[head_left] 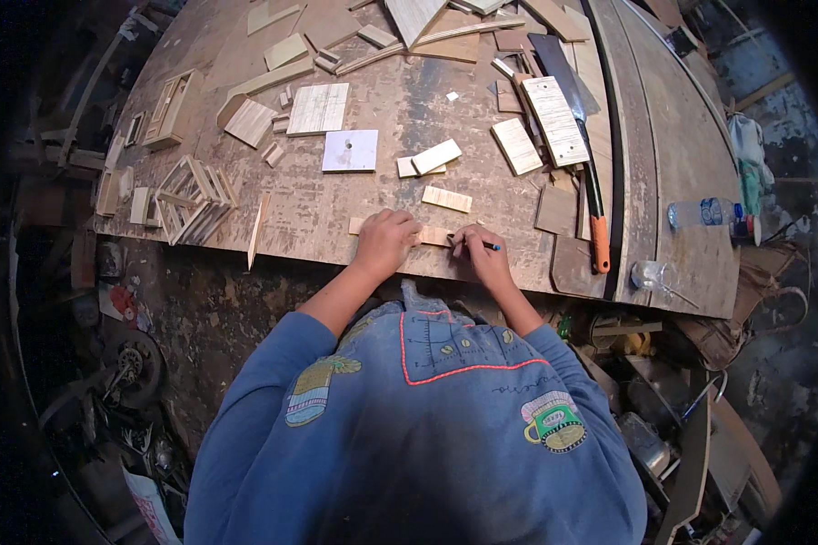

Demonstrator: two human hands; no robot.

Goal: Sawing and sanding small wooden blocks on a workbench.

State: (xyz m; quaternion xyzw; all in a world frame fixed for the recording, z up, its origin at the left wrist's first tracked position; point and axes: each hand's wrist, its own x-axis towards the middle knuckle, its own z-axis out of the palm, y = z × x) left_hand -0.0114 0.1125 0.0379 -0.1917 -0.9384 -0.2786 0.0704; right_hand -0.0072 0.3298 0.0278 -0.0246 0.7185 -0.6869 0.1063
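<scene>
A narrow strip of light wood (435, 236) lies along the table's near edge. My left hand (388, 242) is closed over its middle and holds it down on the tabletop; the fingers hide part of the strip. At the strip's right end, my right hand (483, 256) pinches a dark pen (490, 246) with a blue end. The pen's tip is at or very near the wood; I cannot tell whether it touches. Just beyond the strip rests a short wooden block (447, 199). Two more small blocks (436, 157) lie farther off, one leaning across the other.
A long dark-bladed tool with an orange handle end (600, 243) lies at the right beside wooden boards (556, 121). Small wooden frames (194, 202) stand at the left. A white square with a hole (350, 151) lies mid-table. A plastic bottle (707, 213) lies far right.
</scene>
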